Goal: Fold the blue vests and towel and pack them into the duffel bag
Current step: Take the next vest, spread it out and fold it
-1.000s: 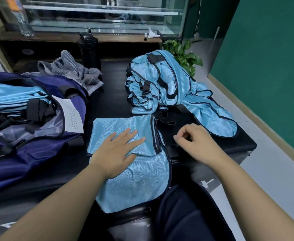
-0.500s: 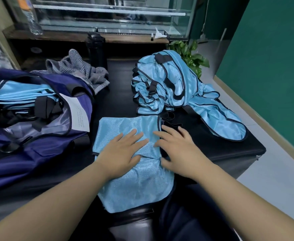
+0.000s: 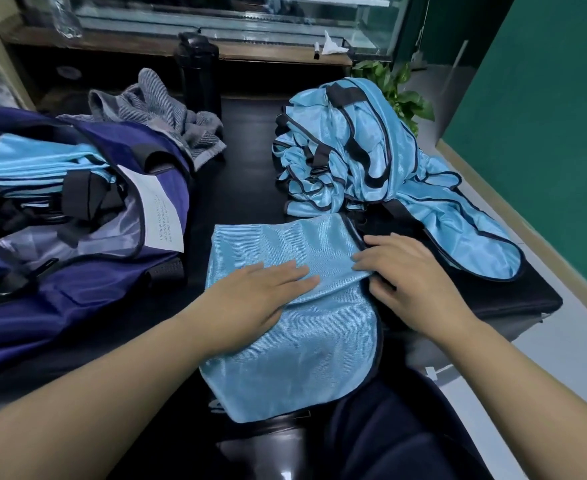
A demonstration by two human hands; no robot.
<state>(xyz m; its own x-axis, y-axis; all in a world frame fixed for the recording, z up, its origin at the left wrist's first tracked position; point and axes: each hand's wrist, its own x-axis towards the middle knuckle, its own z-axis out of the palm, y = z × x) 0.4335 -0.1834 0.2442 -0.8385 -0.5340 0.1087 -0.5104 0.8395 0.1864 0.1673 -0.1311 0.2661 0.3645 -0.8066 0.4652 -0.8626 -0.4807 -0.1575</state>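
Observation:
A light blue vest (image 3: 295, 358) with black trim lies half folded on the black table in front of me, its near end hanging over the table edge. My left hand (image 3: 254, 303) presses flat on the fold, fingers straight. My right hand (image 3: 406, 275) is at the vest's right edge, thumb tucked under the folded flap and fingers on top, pinching it. A heap of unfolded blue vests (image 3: 361, 157) sits at the back right. The navy duffel bag (image 3: 60, 271) stands open on the left with folded blue vests (image 3: 39, 164) inside. A grey striped towel (image 3: 160, 116) lies crumpled behind the bag.
A black bottle (image 3: 198, 71) stands at the table's far edge, before a wooden shelf and a glass case. A green plant (image 3: 399, 88) sits behind the vest heap. The table's right edge (image 3: 527, 306) drops to a pale floor beside a green wall.
My right hand moved left from the bare table onto the vest's right edge and took hold of the flap. My left hand stayed pressed on the fold.

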